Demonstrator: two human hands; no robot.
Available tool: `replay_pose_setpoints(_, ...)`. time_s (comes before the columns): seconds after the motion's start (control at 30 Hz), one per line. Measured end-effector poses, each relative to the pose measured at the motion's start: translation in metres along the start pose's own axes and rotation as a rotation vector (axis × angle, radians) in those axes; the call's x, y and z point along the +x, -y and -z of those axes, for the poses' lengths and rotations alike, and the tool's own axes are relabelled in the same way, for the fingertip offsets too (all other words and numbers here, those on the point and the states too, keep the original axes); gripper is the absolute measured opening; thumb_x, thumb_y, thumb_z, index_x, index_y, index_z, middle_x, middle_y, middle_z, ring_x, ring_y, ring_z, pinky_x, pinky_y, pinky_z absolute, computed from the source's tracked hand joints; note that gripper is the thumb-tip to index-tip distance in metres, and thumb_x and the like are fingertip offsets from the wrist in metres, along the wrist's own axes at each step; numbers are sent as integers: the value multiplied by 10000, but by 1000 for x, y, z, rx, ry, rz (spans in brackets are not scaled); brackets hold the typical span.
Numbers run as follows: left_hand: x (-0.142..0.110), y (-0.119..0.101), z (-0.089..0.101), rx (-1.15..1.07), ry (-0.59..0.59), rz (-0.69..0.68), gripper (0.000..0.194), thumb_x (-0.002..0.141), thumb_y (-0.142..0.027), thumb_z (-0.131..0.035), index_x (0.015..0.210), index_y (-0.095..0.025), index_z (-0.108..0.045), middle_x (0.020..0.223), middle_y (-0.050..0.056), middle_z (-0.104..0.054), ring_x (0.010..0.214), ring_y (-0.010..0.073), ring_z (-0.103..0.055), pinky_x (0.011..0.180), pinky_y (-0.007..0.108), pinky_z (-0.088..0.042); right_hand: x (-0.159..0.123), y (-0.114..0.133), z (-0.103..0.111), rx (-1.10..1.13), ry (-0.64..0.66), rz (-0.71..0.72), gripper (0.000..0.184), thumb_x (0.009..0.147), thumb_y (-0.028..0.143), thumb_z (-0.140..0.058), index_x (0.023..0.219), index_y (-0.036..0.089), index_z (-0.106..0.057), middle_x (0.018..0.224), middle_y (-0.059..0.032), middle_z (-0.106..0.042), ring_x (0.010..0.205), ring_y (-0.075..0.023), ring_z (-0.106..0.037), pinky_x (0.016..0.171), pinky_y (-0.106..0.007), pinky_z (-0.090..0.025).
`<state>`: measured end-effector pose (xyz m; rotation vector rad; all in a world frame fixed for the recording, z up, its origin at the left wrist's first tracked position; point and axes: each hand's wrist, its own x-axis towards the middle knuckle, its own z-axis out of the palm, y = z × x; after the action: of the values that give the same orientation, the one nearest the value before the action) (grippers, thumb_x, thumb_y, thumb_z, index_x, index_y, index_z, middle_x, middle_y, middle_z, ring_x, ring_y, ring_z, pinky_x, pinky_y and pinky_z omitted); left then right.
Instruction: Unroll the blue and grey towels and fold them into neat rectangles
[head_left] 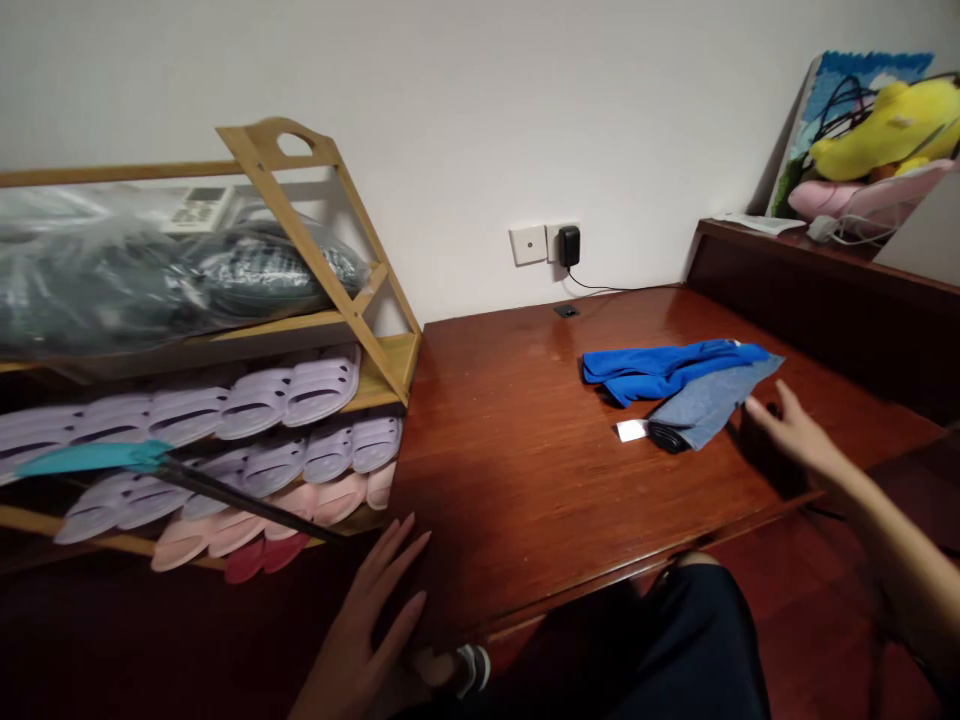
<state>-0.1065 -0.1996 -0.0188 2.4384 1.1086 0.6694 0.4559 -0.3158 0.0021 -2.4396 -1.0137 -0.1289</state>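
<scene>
A bright blue folded cloth [652, 368] lies toward the right of the reddish-brown wooden table [495, 430]. Beside it, partly overlapping, is a grey-blue cloth [701, 405] that looks like denim, with a dark rolled end and a white tag [631, 430]. Just right of the grey-blue cloth is my right hand [795, 435], fingers apart and holding nothing; whether a fingertip touches the fabric I cannot tell. My left hand [367, 620] is by the table's front left corner, its fingers spread and nothing in them.
At left stands a wooden rack [300, 230] with plastic-wrapped bundles [262, 265], a remote control [199, 208] and rows of lilac clogs [259, 400]. A turquoise-ended dark stick [247, 500] crosses its front. A black charger [569, 246] is plugged into the wall. A yellow plush toy [892, 125] sits on the right ledge.
</scene>
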Motion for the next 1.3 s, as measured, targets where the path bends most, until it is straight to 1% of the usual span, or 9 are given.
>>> replay_pose_setpoints(0.07, 0, 0, 0, -9, -14, 3, 467, 935, -319, -442, 1392, -390, -379, 1512, -27, -288, 1379, 267, -256, 1078, 502, -290, -24, -3, -19, -10, 41, 23, 833, 837, 683, -306, 1435, 103, -296, 1382, -203, -438, 1328, -338, -335, 1046, -460, -306)
replay_pose_setpoints(0.23, -1, -2, -1, -21, -28, 1, 452, 938, -317, -440, 1387, -363, -406, 1502, -6, -313, 1376, 268, -264, 1079, 499, -286, -33, 23, -23, 91, 110, -85, 781, 833, 700, -219, 1449, 222, -248, 1386, -132, -454, 1255, -304, -447, 1027, -475, -350)
replay_pose_setpoints(0.47, -2, -6, 1, -60, -19, -5, 438, 956, -290, -413, 1390, -338, -403, 1511, 9, -293, 1390, 254, -230, 1092, 502, -260, 9, 95, -20, -85, 37, -109, 887, 738, 825, -174, 1455, 308, -227, 1547, -144, 57, 1382, -445, -52, 986, -715, -171)
replay_pose_setpoints(0.53, -3, -6, 1, -75, -29, -6, 432, 958, -282, -406, 1387, -333, -409, 1508, 12, -301, 1391, 251, -227, 1094, 501, -258, 28, 104, -29, -130, 12, -77, 896, 734, 831, -140, 1456, 308, -232, 1546, -137, 68, 1369, -477, 2, 981, -728, -145)
replay_pose_setpoints(0.7, -6, -6, -1, -96, -46, -11, 438, 962, -249, -395, 1394, -324, -399, 1514, 13, -286, 1397, 244, -208, 1107, 501, -241, 59, 114, -66, -232, 268, 47, 807, 775, 786, -119, 1453, 360, -222, 1545, -115, -105, 1367, -475, -57, 960, -756, -96)
replay_pose_setpoints(0.8, -7, -7, 0, -74, -42, -25, 445, 963, -231, -392, 1398, -324, -388, 1518, 18, -276, 1397, 247, -210, 1104, 504, -254, 60, 116, -80, -270, 295, 111, 781, 786, 774, -108, 1430, 371, -287, 1537, -101, -165, 1369, -469, -64, 949, -770, -29)
replay_pose_setpoints(1.0, -5, -11, 9, 92, -12, -70, 473, 946, -237, -417, 1413, -300, -373, 1508, 40, -302, 1374, 254, -273, 1077, 475, -318, 42, 113, -75, -322, 318, 336, 718, 816, 746, -124, 1424, 398, -281, 1530, -67, -211, 1372, -423, -152, 953, -759, -118)
replay_pose_setpoints(1.17, 10, -44, 16, 312, 37, -167, 469, 921, -248, -456, 1387, -275, -421, 1510, 52, -290, 1377, 278, -262, 1085, 530, -279, 19, 123, -52, -349, 312, 629, 610, 862, 673, -236, 1419, 425, -269, 1523, 22, -240, 1406, -283, -149, 1083, -599, -134)
replay_pose_setpoints(1.3, 28, -97, 8, 277, 138, -288, 525, 904, -276, -508, 1412, -290, -376, 1537, 29, -209, 1391, 270, -221, 1096, 510, -290, -26, 131, -33, -414, 108, 564, 662, 898, 579, -244, 1459, 228, -257, 1526, -127, -198, 1385, -373, -149, 1034, -625, -213)
